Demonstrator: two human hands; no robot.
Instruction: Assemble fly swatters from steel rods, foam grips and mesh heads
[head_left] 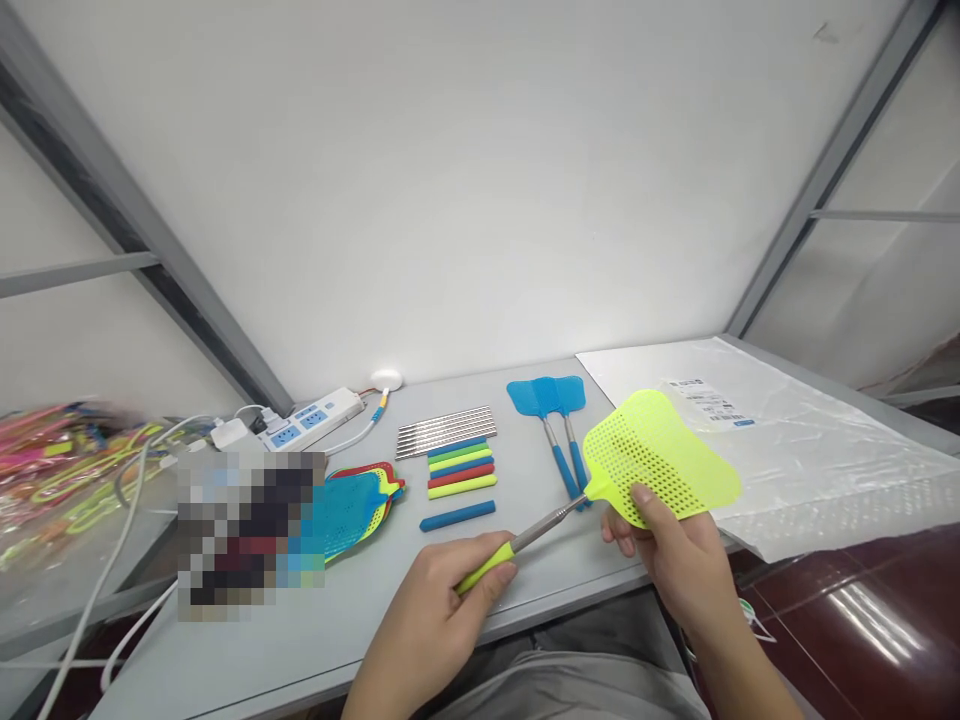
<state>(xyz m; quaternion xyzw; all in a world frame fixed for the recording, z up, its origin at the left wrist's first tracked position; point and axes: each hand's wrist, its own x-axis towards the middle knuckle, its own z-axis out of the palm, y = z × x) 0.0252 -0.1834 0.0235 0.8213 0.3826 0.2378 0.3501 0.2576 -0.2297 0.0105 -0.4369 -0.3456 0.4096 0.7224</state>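
A yellow-green fly swatter [660, 455] is held above the grey table's [315, 630] front edge. My left hand [439, 610] is closed round its yellow-green handle, with the metal rod running up to the right. My right hand [675, 550] pinches the lower edge of the mesh head from below. Two finished blue fly swatters [553, 415] lie side by side just behind the held one.
Several coloured handle sleeves [460, 470] and a row of metal rods [446, 432] lie mid-table. A stack of swatter heads [360, 500] is to the left beside a blurred patch. A power strip [311, 420] and cables sit at back left. Clear plastic bags [787, 450] cover the right.
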